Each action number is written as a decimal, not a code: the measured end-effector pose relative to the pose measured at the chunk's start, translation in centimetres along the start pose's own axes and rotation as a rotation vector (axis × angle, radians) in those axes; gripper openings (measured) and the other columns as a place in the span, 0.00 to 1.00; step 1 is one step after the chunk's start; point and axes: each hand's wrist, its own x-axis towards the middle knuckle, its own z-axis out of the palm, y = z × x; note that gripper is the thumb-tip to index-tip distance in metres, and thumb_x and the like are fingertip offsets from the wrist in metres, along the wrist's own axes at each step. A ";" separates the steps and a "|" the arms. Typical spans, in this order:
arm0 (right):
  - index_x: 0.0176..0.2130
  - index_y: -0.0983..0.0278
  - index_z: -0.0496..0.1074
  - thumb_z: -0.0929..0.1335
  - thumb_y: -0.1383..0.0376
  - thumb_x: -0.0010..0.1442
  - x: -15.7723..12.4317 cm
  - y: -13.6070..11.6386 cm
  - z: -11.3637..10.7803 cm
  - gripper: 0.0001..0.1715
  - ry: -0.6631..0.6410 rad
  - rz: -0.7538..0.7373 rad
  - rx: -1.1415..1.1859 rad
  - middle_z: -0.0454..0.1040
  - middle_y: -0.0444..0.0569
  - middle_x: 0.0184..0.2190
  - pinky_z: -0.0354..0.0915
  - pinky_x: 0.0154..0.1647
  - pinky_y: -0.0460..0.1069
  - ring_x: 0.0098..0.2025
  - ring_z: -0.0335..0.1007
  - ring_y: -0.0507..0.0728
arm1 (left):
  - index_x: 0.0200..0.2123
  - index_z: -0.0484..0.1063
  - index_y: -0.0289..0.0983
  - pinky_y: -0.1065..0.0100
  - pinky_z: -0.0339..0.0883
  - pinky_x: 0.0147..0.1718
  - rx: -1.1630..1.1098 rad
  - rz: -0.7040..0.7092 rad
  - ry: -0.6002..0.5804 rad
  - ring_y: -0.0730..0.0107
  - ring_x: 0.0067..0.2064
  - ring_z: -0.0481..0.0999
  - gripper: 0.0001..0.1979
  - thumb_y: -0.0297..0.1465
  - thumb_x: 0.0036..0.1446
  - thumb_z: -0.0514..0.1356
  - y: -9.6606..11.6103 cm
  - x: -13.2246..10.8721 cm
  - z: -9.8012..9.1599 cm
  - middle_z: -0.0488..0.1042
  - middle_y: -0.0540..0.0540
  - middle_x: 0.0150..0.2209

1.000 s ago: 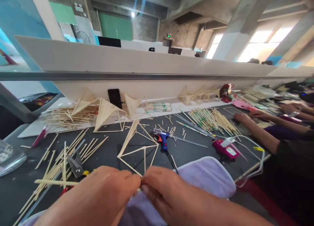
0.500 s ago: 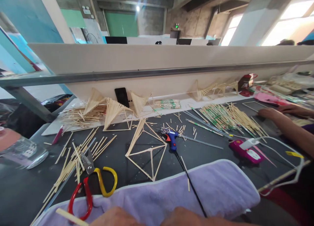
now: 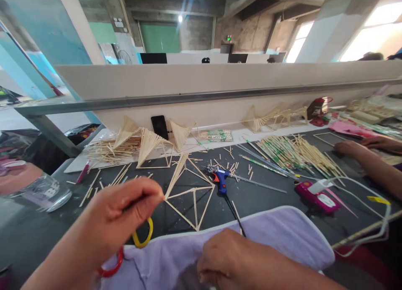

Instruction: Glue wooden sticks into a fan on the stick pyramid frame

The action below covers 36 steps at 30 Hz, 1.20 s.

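Observation:
My left hand (image 3: 130,212) is raised in front of the left corner of a wooden stick frame (image 3: 195,204), thumb and fingertips pinched together. Whatever it may hold is too small or hidden to make out. Behind that hand the scissors show only in part, with a yellow handle loop (image 3: 145,235) and a red one (image 3: 113,265). Low over the purple cloth (image 3: 282,239), my right hand (image 3: 221,256) has its fingers curled downward, and their contents are hidden. A blue glue gun (image 3: 221,180) lies just right of the frame, its black cord running to the cloth.
Fanned stick models (image 3: 152,145) stand at the back by a black phone (image 3: 159,126). Loose sticks (image 3: 108,149) lie left, near a clear bottle (image 3: 47,191). Wrapped sticks (image 3: 279,151) and a magenta power block (image 3: 317,196) are at right, beside another person's hand (image 3: 348,149).
My left hand has risen from the bottom edge up to the frame's left corner, now covering much of the scissors. The stick near it is out of sight. My right hand has come further into view.

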 end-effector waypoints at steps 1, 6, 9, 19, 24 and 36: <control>0.40 0.60 0.73 0.63 0.70 0.56 0.1 0.3 -0.2 0.13 0.021 0.005 -0.020 0.75 0.44 0.32 0.61 0.36 0.43 0.34 0.69 0.50 | 0.30 0.69 0.41 0.74 0.58 0.18 -0.149 -0.056 0.076 0.76 0.22 0.65 0.06 0.35 0.56 0.56 0.4 1.2 -0.6 0.67 0.52 0.21; 0.46 0.61 0.71 0.61 0.69 0.59 -0.6 3.4 -2.0 0.17 0.354 0.147 -0.024 0.75 0.48 0.37 0.62 0.40 0.45 0.39 0.70 0.52 | 0.31 0.71 0.45 0.71 0.61 0.20 -0.525 -0.057 0.440 0.75 0.24 0.67 0.02 0.31 0.54 0.59 1.9 3.5 -1.5 0.70 0.54 0.26; 0.42 0.64 0.73 0.59 0.67 0.61 -1.3 6.8 -2.3 0.16 0.582 0.380 -0.044 0.75 0.50 0.35 0.63 0.40 0.47 0.37 0.70 0.53 | 0.30 0.73 0.46 0.69 0.68 0.30 -0.527 -0.037 0.600 0.72 0.34 0.71 0.05 0.29 0.52 0.59 2.5 3.6 -1.2 0.73 0.55 0.31; 0.39 0.65 0.73 0.60 0.56 0.61 1.6 7.7 -4.2 0.19 0.685 0.557 0.254 0.70 0.46 0.25 0.60 0.24 0.44 0.23 0.64 0.49 | 0.34 0.69 0.41 0.76 0.48 0.13 -0.857 -0.018 0.416 0.84 0.17 0.60 0.03 0.31 0.54 0.59 -2.5 6.5 0.0 0.71 0.54 0.25; 0.40 0.64 0.74 0.61 0.57 0.61 7.1 4.6 -7.0 0.18 0.497 0.299 0.163 0.72 0.47 0.29 0.59 0.28 0.44 0.28 0.64 0.49 | 0.36 0.67 0.40 0.78 0.48 0.09 -0.847 0.005 0.350 0.83 0.14 0.60 0.06 0.34 0.55 0.58 -3.2 7.6 1.4 0.71 0.53 0.24; 0.31 0.67 0.73 0.61 0.54 0.60 11.0 4.4 -8.1 0.21 0.323 0.212 0.293 0.66 0.42 0.21 0.54 0.24 0.43 0.23 0.58 0.47 | 0.33 0.68 0.35 0.76 0.60 0.15 -0.751 -0.040 0.103 0.80 0.16 0.64 0.06 0.32 0.53 0.59 -3.6 8.7 3.6 0.68 0.53 0.19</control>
